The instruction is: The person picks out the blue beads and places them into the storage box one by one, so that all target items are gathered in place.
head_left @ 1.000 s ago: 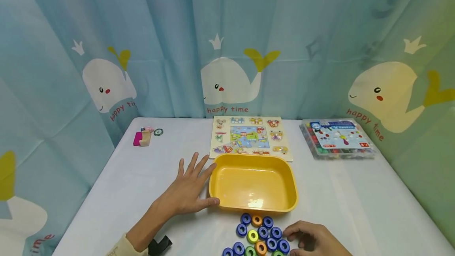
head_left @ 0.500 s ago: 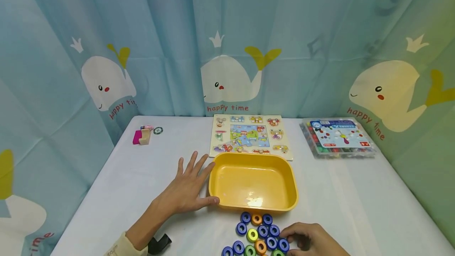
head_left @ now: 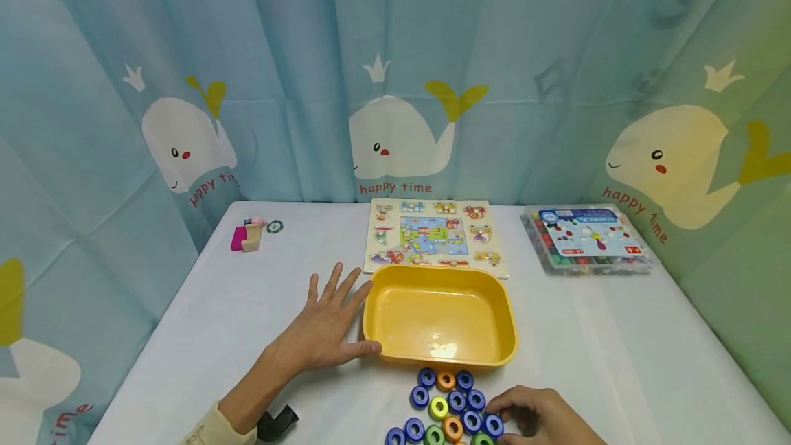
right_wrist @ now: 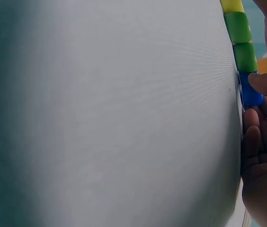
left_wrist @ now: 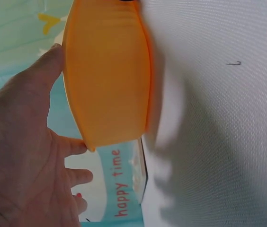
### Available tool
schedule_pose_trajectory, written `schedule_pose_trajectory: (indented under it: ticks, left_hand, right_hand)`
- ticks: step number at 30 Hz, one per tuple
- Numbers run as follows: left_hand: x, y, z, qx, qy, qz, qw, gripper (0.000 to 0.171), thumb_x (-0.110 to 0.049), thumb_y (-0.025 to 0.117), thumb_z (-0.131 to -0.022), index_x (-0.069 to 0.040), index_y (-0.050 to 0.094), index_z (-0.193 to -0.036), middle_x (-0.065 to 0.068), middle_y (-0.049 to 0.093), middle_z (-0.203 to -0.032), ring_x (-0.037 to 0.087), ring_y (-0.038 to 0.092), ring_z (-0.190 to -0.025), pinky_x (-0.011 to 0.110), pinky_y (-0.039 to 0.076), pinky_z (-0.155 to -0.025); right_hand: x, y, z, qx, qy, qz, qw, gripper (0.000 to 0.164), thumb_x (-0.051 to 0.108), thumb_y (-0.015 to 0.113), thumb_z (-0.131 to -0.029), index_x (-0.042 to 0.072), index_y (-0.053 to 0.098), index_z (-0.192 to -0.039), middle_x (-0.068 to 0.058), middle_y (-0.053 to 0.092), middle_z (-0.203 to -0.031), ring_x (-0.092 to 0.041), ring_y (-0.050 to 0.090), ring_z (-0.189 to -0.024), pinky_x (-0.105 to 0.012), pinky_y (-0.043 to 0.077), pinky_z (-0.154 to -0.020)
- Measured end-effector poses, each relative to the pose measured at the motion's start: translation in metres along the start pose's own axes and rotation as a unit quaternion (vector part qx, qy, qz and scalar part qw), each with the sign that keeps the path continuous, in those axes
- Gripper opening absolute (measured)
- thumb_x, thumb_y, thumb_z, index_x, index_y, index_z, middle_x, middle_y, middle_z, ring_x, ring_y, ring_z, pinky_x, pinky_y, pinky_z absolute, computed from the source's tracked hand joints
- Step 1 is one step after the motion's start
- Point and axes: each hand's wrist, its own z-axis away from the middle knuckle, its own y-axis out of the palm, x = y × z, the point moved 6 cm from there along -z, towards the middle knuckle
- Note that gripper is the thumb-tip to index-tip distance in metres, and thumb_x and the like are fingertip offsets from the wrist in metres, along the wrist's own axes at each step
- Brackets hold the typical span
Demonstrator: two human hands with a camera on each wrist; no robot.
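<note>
The left hand (head_left: 324, 335) spreads its straight fingers along the left side of a yellow plastic basin (head_left: 440, 356), thumb and little finger touching the rim. In the left wrist view, the basin's outer wall (left_wrist: 107, 80) stands beside the fingertips. At the front, the right hand (head_left: 546, 417) has its thumb and index finger around a blue ring (head_left: 493, 426) at the right edge of a cluster of rings. The right wrist view shows the thumb pressed on this blue ring (right_wrist: 251, 90), low at the table. Orange rings (head_left: 453, 428), a yellow ring (head_left: 439, 408) and green rings (head_left: 434, 435) lie among several blue ones.
A wooden picture puzzle board (head_left: 435, 235) lies behind the basin. At the back right is a clear case of colourful parts (head_left: 587, 239). Small toy blocks (head_left: 247, 239) and a dark round ring (head_left: 274, 226) sit at back left. A patterned curtain (head_left: 296, 88) surrounds the table.
The right hand has shifted slightly left, its thumb and index finger closing in on the blue ring; nearby blue rings moved a little. The left hand stays at the basin.
</note>
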Motion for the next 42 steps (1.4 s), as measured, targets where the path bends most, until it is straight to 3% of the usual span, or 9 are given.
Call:
schedule_pose_trajectory:
  ticks: [6,11,16,22,25,31,37,42]
  left_hand:
    - [0.0,0.0,0.0,0.01,-0.007,-0.003,0.9999,0.1,-0.088,0.029,-0.07,-0.027,0.023,-0.149,0.003,0.009,-0.155,0.031,-0.007,-0.139,0.065,0.002,-0.102]
    - [0.0,0.0,0.0,0.009,-0.006,-0.005,0.9999,0.1,-0.088,0.029,-0.07,-0.027,0.023,-0.149,0.004,0.01,-0.155,0.032,-0.006,-0.139,0.065,0.004,-0.101]
    - [0.0,-0.001,0.0,0.009,-0.004,-0.003,0.9999,0.1,-0.088,0.029,-0.07,-0.026,0.023,-0.149,0.004,0.01,-0.155,0.032,-0.006,-0.139,0.065,0.003,-0.102]
    - [0.0,-0.001,-0.001,0.018,-0.003,-0.002,0.9998,0.102,-0.089,0.025,-0.069,-0.026,0.022,-0.149,0.004,0.009,-0.155,0.032,-0.007,-0.139,0.065,0.001,-0.101]
    - [0.0,-0.002,0.0,0.018,-0.002,-0.003,0.9998,0.103,-0.089,0.024,-0.068,-0.026,0.022,-0.149,0.004,0.01,-0.155,0.033,-0.006,-0.139,0.066,0.002,-0.101]
    - [0.0,0.0,-0.001,0.018,0.0,-0.001,0.9998,0.103,-0.089,0.024,-0.069,-0.026,0.021,-0.149,0.005,0.011,-0.155,0.034,-0.004,-0.139,0.066,0.002,-0.101]
    - [0.0,0.001,-0.002,0.027,-0.002,0.005,0.9996,0.103,-0.09,0.025,-0.068,-0.026,0.022,-0.149,0.005,0.01,-0.155,0.033,-0.006,-0.139,0.066,0.0,-0.101]
    - [0.001,0.0,-0.001,0.027,0.0,-0.004,0.9996,0.103,-0.089,0.025,-0.069,-0.026,0.021,-0.149,0.005,0.01,-0.155,0.033,-0.005,-0.139,0.065,0.0,-0.101]
  right_hand:
    - [0.008,-0.005,0.005,0.006,-0.051,-0.024,0.998,0.026,0.02,0.072,-0.081,0.014,0.068,-0.106,-0.001,0.064,-0.088,-0.015,0.056,-0.071,-0.026,0.048,-0.059]
    - [0.028,-0.014,0.012,0.028,-0.093,-0.055,0.994,0.027,0.012,0.069,-0.084,0.008,0.065,-0.11,-0.004,0.065,-0.093,-0.018,0.06,-0.075,-0.029,0.052,-0.065]
    - [0.064,-0.031,0.013,0.019,-0.16,-0.016,0.987,0.027,0.011,0.07,-0.083,0.008,0.064,-0.11,-0.003,0.066,-0.099,-0.018,0.061,-0.081,-0.031,0.052,-0.071]
    - [0.111,-0.052,0.003,-0.005,-0.204,0.032,0.979,0.028,0.013,0.075,-0.079,0.012,0.066,-0.106,0.0,0.067,-0.097,-0.016,0.062,-0.083,-0.032,0.053,-0.071]
    - [0.129,-0.062,-0.012,-0.002,-0.229,0.045,0.972,0.028,0.012,0.075,-0.079,0.014,0.066,-0.106,-0.001,0.067,-0.098,-0.018,0.062,-0.084,-0.034,0.053,-0.073]
    - [0.145,-0.067,-0.061,0.037,-0.234,0.033,0.971,0.029,0.009,0.075,-0.078,0.014,0.066,-0.106,-0.002,0.066,-0.101,-0.022,0.062,-0.084,-0.035,0.052,-0.075]
    - [0.145,-0.049,-0.11,0.095,-0.208,0.003,0.974,0.029,0.008,0.075,-0.077,0.011,0.067,-0.105,-0.005,0.066,-0.099,-0.027,0.062,-0.08,-0.038,0.052,-0.074]
    - [0.137,-0.029,-0.142,0.12,-0.181,0.011,0.976,0.027,0.012,0.075,-0.078,0.013,0.068,-0.104,-0.005,0.067,-0.096,-0.025,0.063,-0.085,-0.035,0.052,-0.074]
